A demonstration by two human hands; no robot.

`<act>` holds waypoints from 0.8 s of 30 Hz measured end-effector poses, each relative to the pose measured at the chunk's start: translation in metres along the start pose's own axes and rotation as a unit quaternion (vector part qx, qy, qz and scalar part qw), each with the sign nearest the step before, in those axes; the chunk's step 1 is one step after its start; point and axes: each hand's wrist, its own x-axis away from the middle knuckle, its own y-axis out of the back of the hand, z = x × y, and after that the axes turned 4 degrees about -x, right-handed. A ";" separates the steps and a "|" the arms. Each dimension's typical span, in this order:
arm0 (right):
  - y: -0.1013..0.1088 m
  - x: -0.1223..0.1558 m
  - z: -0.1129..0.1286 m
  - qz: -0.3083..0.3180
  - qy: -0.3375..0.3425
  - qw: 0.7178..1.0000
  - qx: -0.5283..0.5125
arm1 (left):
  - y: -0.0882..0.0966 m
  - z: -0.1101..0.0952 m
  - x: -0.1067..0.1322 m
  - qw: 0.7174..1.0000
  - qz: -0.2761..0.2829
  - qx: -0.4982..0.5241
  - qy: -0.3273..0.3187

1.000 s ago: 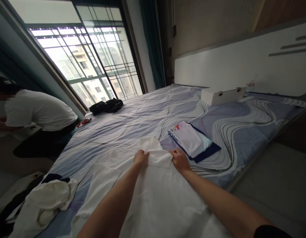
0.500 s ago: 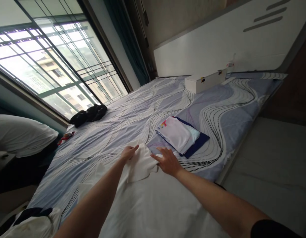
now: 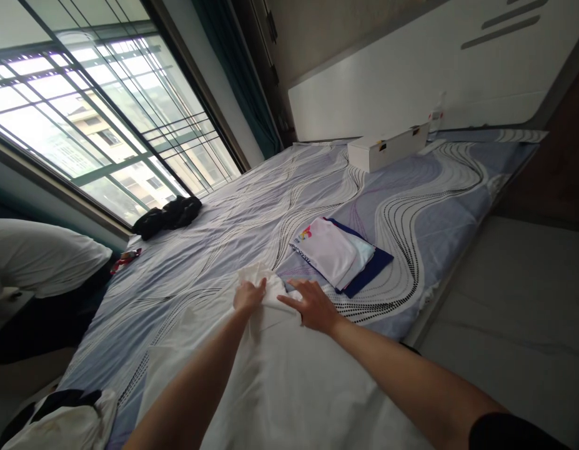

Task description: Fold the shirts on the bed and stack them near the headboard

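A large white garment (image 3: 289, 369) lies spread over the near part of the bed, creased at its far end. My left hand (image 3: 249, 296) is closed on a bunched fold at that end, its thumb on top and its other fingers partly hidden. Just to the right, my right hand (image 3: 312, 305) touches the garment's far edge with thumb and forefinger apart. Beyond my right hand lies a stack of folded clothes (image 3: 329, 250), with a white piece bearing a colourful print on top and dark blue cloth below.
The patterned bed sheet (image 3: 242, 219) stretches to a white headboard (image 3: 387, 81). A white box (image 3: 387, 150) and a clear bottle (image 3: 436, 115) stand there. Black clothing (image 3: 167, 215) lies near the window. At left a person (image 3: 45, 256) bends over. More clothes (image 3: 74, 419) sit at lower left.
The loose flap of the garment between my hands has been turned and gathered at the far end. My left hand has shifted slightly right; my right hand has moved slightly left.
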 end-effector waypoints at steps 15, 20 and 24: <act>0.001 -0.002 0.002 0.041 -0.055 0.997 0.034 | 0.006 0.053 0.075 0.985 -0.012 0.169 0.024; 0.003 -0.003 0.006 0.048 -0.128 0.988 0.071 | 0.030 0.079 0.068 0.983 0.082 0.160 0.045; 0.005 -0.004 0.010 0.044 -0.146 0.986 0.075 | 0.035 0.083 0.051 0.986 0.057 0.149 0.041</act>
